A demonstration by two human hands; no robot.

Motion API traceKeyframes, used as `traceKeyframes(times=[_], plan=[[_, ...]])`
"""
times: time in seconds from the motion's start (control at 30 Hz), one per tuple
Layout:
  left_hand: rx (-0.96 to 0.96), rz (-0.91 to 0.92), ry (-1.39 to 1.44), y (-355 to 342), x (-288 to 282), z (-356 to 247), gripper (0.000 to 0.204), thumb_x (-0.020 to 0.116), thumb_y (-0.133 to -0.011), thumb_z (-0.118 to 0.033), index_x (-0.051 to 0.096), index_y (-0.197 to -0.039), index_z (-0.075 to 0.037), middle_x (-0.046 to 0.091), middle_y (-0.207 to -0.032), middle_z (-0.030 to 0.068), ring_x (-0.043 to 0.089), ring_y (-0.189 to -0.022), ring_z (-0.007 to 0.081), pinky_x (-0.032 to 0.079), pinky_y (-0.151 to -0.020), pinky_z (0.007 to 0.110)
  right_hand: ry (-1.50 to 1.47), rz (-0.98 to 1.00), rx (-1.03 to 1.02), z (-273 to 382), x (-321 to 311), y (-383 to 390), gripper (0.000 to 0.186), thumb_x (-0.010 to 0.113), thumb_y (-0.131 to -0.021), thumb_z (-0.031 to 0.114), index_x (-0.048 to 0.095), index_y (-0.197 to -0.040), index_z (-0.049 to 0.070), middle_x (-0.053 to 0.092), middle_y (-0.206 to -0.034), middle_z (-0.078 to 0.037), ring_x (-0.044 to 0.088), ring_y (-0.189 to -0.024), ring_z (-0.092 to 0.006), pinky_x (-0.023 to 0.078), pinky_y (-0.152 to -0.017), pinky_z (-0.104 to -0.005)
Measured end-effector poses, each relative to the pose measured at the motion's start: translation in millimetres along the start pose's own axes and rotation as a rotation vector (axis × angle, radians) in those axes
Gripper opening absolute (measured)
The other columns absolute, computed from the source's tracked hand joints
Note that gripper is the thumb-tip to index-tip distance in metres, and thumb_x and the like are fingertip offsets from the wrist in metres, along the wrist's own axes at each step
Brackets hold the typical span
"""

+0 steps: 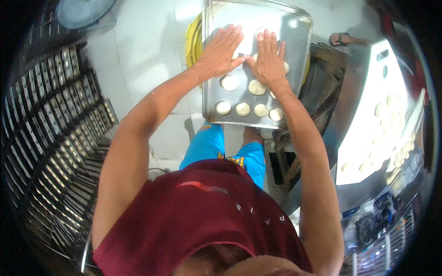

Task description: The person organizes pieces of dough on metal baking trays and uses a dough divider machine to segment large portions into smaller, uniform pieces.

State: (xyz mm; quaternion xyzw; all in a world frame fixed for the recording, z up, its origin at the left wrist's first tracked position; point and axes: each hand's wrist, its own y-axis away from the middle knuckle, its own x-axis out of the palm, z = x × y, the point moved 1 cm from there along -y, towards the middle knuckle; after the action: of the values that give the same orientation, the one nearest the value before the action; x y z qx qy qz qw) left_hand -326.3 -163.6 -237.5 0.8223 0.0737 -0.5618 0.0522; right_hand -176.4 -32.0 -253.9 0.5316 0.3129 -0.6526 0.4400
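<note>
Flat hands (221,48) pressing dough (257,87)

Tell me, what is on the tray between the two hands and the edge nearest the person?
In the head view, round dough balls lie on the metal tray between the left hand, the right hand and the near edge.

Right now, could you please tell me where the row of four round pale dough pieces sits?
In the head view, the row of four dough pieces lies along the near edge of the metal baking tray, just below the right hand.
</note>
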Motion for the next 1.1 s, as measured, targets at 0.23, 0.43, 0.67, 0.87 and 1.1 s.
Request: traceKeyframes(times=[0.23, 0.43, 0.67, 0.87, 1.1], plan=[[0.026, 0.049, -0.071, 2.4, -15.8, 11.7, 0.069, 0.061, -0.095, -0.034, 0.038, -0.15, 0.001, 0.035, -0.157, 0.0234, 0.031, -0.147, 0.0367, 0.022, -0.12, 0.051, -0.351, -0.098, 0.096, 37.8, -91.1, 30.8, 0.072, 0.071, -0.087, 0.034, 0.044, -0.144, -0.001, 0.041, -0.152, -0.026, 0.038, -0.142, -0.0428, 0.031, -0.115, -0.0566], [0.206, -0.549, 0.376, -108.4, -125.0, -161.2, 0.035, 0.065, -0.09, -0.021, 0.068, -0.122, -0.007, 0.061, -0.131, 0.0132, 0.055, -0.123, 0.0336, 0.038, -0.106, 0.047, -0.635, -0.493, 0.294, -29.4, -276.9, 153.7, 0.029, 0.073, -0.085, 0.006, 0.069, -0.115, 0.006, 0.07, -0.111, -0.014, 0.067, -0.105, -0.0322, 0.054, -0.091, -0.0413], [0.177, -0.215, 0.265, -208.5, -119.8, -313.0, 0.038, 0.073, -0.088, -0.034, 0.072, -0.113, -0.006, 0.063, -0.118, 0.0142, 0.055, -0.108, 0.0333, 0.044, -0.098, 0.045, 0.065, -0.411, 0.427, -212.1, -314.3, 152.6, 0.036, 0.073, -0.089, 0.027, 0.07, -0.111, -0.001, 0.068, -0.108, -0.021, 0.061, -0.097, -0.0374, 0.049, -0.089, -0.0468], [-0.034, 0.098, 1.231, -225.4, -107.0, -309.2, 0.036, 0.065, -0.093, -0.024, 0.059, -0.124, -0.006, 0.064, -0.115, 0.005, 0.064, -0.096, 0.0166, 0.053, -0.087, 0.036, -0.945, -0.549, 0.578, -207.6, -325.1, 179.7, 0.031, 0.066, -0.092, 0.026, 0.062, -0.11, 0.002, 0.062, -0.094, -0.01, 0.063, -0.093, -0.0263, 0.049, -0.088, -0.0409], [0.011, -0.036, 0.576, -301.8, -90.7, -307.5, 0.039, 0.066, -0.084, -0.023, 0.068, -0.114, 0.002, 0.072, -0.107, 0.0228, 0.071, -0.092, 0.0345, 0.055, -0.085, 0.042, -0.7, -0.325, 0.818, -251.1, -343.7, 227.5, 0.036, 0.069, -0.089, 0.037, 0.071, -0.098, 0.002, 0.063, -0.075, -0.006, 0.063, -0.072, -0.0217, 0.052, -0.072, -0.0378]])
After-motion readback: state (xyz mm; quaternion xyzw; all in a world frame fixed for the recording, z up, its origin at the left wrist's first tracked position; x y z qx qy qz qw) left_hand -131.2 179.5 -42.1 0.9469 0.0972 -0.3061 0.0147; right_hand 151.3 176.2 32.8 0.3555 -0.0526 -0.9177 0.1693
